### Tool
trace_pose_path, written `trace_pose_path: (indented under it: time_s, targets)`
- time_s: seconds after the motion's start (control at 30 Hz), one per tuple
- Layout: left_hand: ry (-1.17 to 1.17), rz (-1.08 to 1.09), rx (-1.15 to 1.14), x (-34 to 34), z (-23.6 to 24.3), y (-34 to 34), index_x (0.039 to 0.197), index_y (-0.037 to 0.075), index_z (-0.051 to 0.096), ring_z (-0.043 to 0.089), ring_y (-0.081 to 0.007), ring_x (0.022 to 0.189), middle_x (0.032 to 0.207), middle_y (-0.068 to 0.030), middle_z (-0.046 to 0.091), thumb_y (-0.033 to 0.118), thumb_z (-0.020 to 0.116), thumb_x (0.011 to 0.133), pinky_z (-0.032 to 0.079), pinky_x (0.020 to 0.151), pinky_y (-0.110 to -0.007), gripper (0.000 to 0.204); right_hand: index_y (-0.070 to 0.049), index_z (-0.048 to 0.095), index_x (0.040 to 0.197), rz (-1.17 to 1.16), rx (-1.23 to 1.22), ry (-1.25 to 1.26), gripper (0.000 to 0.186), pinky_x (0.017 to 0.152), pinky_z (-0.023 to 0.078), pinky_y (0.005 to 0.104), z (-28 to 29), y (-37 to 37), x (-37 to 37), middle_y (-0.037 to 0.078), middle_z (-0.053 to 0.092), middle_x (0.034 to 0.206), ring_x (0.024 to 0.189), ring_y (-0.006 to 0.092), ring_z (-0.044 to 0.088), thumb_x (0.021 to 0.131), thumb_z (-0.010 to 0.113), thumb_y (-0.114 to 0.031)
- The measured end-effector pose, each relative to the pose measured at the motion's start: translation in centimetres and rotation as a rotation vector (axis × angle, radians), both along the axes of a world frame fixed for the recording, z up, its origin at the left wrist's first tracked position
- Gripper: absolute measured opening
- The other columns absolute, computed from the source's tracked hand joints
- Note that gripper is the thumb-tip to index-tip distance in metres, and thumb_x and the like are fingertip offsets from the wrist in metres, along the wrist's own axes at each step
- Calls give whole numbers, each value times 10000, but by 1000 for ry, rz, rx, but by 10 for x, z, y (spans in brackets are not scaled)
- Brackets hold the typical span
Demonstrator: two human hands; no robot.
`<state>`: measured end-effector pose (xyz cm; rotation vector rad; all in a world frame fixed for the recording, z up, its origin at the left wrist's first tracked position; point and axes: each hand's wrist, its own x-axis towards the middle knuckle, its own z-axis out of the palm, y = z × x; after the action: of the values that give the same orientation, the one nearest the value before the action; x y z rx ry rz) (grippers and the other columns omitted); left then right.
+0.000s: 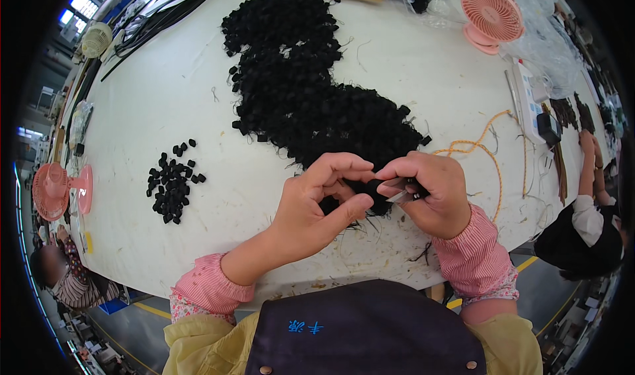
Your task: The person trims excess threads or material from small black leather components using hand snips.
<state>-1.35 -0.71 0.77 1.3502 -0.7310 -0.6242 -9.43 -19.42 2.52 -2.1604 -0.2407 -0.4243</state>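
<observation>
A large heap of small black fabric pieces (284,84) with loose thread ends runs down the table to my hands. My left hand (307,206) is closed in a loose pinch at the near end of the heap, around a small black piece (374,188) at its fingertips. Close against it, my right hand (440,193) is wrapped around what look like thread snips (395,195), a pale metal blade showing below the fingers. Their handle is mostly hidden in the palm. Off to the left lies a smaller pile of black pieces (173,186) without visible long threads.
Pink fans stand at the far right (491,16) and left edge (56,188). An orange cord (479,143) and a white power strip (527,100) lie on the right. Thread scraps litter the white table (132,110). Other people sit at the left and right (582,233).
</observation>
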Motion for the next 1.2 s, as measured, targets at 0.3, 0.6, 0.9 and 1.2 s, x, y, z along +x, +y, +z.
trace_pose_path:
  time_s: [0.3,0.6,0.9,1.2]
  targets:
    - [-709,139,85,12,-1,2,897,16,671,636,-102,702,838,-64,668,-18,649,834,499,603,-229,75,-62,610,902,58,-14,-21,309,548,508,262,-4,-1,1,38,632,730,625,172,650,639,659,94]
    - [220,-17,-29,2,-7,1,1044,7,515,578,-67,723,927,-42,623,49,507,958,478,640,-208,96,-76,618,943,58,-82,-68,315,547,504,277,-13,3,1,31,638,748,621,178,647,656,716,11]
    - [92,40,-33,7,-12,2,1037,24,501,516,-38,677,907,-42,605,26,482,959,423,596,-174,80,-87,656,963,-26,21,93,210,534,476,283,-1,-2,0,50,650,756,595,198,627,815,704,-228]
    - [-67,45,-12,5,-18,3,1026,18,525,519,-37,660,842,-22,593,23,499,951,426,577,-178,79,-140,679,882,6,-121,92,120,482,433,307,-3,-5,0,26,588,627,554,198,594,819,691,-242]
